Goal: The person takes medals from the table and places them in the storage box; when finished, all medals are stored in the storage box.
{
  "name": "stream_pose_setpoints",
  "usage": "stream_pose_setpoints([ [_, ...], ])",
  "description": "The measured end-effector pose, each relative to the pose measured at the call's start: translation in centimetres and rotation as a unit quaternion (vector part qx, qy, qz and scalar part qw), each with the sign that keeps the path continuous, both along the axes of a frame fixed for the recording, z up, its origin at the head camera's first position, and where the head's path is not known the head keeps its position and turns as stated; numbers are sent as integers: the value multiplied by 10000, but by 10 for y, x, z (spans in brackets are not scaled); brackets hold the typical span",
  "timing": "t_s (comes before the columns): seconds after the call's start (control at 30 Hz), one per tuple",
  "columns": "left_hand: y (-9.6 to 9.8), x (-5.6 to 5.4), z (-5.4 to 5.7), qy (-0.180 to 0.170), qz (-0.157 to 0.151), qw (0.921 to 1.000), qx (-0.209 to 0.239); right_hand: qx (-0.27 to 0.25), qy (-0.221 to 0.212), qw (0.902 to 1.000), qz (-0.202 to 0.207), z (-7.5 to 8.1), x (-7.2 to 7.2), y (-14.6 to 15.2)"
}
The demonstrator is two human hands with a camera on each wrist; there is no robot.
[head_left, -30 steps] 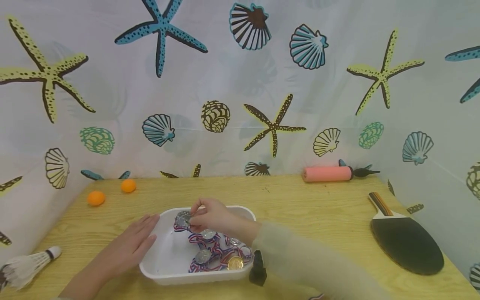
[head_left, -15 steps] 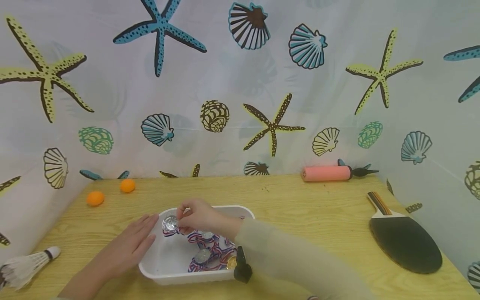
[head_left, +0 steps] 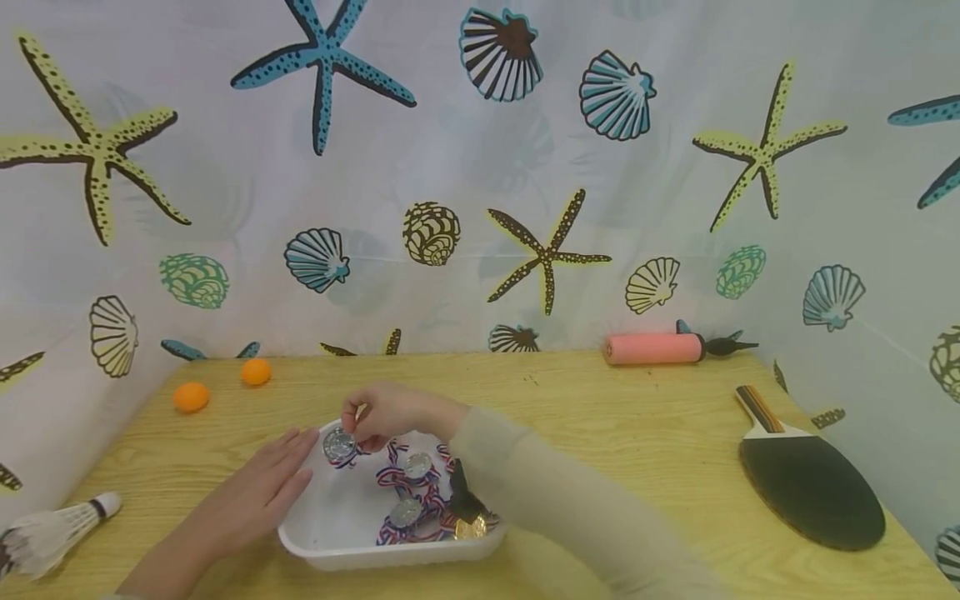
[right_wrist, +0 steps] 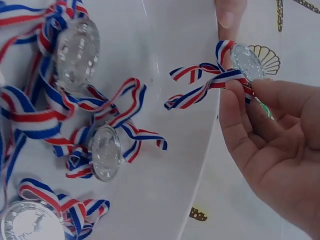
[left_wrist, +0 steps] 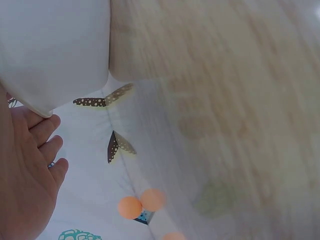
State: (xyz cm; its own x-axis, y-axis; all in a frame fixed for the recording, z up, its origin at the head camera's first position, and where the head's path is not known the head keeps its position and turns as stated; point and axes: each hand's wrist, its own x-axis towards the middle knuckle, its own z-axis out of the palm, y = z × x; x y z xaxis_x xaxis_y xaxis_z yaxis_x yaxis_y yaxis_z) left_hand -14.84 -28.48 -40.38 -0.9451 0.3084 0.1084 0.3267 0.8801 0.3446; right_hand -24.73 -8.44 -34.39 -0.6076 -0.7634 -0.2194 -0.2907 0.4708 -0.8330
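Between thumb and fingers, my right hand (head_left: 390,412) pinches a silver medal (head_left: 340,447) by its edge, over the far left corner of a white plastic tray (head_left: 390,557). In the right wrist view the held medal (right_wrist: 246,60) trails its red, white and blue ribbon (right_wrist: 205,90) above the tray's rim. My left hand (head_left: 258,492) lies with straight fingers at the tray's left side; in the left wrist view its fingertips (left_wrist: 54,121) touch the rim. Inside the tray are several more ribboned medals, among them a silver medal (head_left: 405,512) and a gold medal (head_left: 471,527).
Two orange balls (head_left: 191,397) lie at the back left, and a shuttlecock (head_left: 60,533) at the front left. A pink cylindrical hand pump (head_left: 652,348) lies at the back right. A black table tennis paddle (head_left: 810,487) rests on the right. A patterned curtain (head_left: 450,167) closes off the back.
My right hand has moved left with the silver medal, from over the tray's middle back toward its far left corner. The left hand has stayed in place at the tray's side.
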Motion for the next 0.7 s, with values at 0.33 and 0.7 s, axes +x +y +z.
stream_pose_setpoints([
  [0.33, 0, 1, 0, -6, 15, 10000, 39, 559, -84, 9960, 689, -9, -12, -3],
  [0.7, -1, 1, 0, 60, -74, 9999, 90, 1257, -512, 9843, 1129, -20, -10, -5],
])
